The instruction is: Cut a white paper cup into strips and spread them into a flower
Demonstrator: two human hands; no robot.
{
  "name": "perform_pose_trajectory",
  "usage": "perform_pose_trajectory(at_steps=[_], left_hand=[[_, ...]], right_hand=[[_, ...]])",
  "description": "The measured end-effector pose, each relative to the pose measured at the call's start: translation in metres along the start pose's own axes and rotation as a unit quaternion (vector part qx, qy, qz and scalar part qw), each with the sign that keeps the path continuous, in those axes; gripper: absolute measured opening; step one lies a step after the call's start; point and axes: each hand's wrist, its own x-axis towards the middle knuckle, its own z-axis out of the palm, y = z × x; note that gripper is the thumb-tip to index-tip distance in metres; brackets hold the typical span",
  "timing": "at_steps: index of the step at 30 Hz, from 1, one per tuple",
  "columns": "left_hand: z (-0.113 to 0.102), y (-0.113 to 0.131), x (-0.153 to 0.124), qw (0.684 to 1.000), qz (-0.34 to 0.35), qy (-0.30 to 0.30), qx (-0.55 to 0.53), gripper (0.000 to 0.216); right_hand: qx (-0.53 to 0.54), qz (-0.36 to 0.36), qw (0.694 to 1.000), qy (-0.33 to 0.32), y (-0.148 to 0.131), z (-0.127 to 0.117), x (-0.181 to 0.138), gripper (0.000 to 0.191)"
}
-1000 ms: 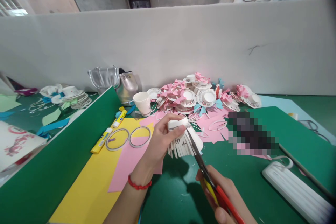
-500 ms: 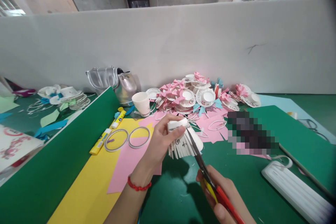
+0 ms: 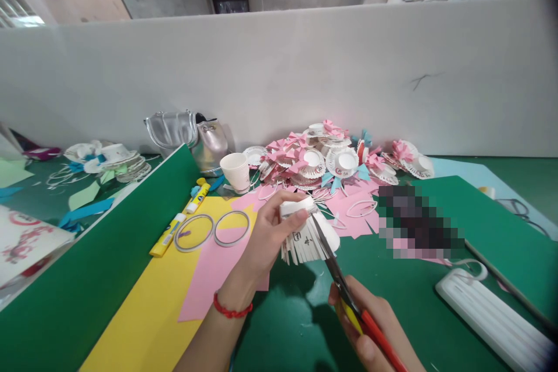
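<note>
My left hand [image 3: 269, 229] grips a white paper cup [image 3: 300, 244] whose wall is cut into narrow strips, with dark handwriting on it. The thumb presses near its base, and the strips fan out downward. In my right hand [image 3: 370, 317] is a pair of scissors [image 3: 340, 285] with red and yellow handles. Their blades point up and to the left and lie at the cup's uncut stretch of wall, on the right side. How far the blades are apart is hard to make out. A red braided bracelet [image 3: 232, 309] circles my left wrist.
Yellow paper [image 3: 143, 302] and pink paper [image 3: 209, 285] lie left, with two ring shapes [image 3: 232, 228] and glue sticks [image 3: 168, 236]. A whole paper cup [image 3: 235, 172] stands behind, beside a heap of fringed cups with pink bows [image 3: 300, 157]. Green dividers [image 3: 108, 232] flank the table; a power strip [image 3: 488, 314] lies right.
Hardly anything differs. The whole view has shifted very slightly, and both hands keep their hold on the cup and the scissors at nearly the same spot.
</note>
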Motion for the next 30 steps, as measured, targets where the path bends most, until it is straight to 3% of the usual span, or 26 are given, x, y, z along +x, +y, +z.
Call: perform_pose_trajectory(at_steps=[14,23,30], left_hand=[[0.001,0.001,-0.001,1.000,-0.008,0.000,0.007,0.023],[0.001,0.003,-0.002,1.000,-0.009,0.004,0.001,0.024],[0.006,0.002,-0.005,1.000,0.003,-0.026,0.002,0.018]], right_hand=[[0.039,-0.006,0.998,0.041,-0.004,0.005,-0.001,0.057],[0.043,-0.018,0.998,0.031,0.001,0.004,-0.002,0.056],[0.077,-0.026,0.997,0.007,0.009,0.003,0.001,0.059]])
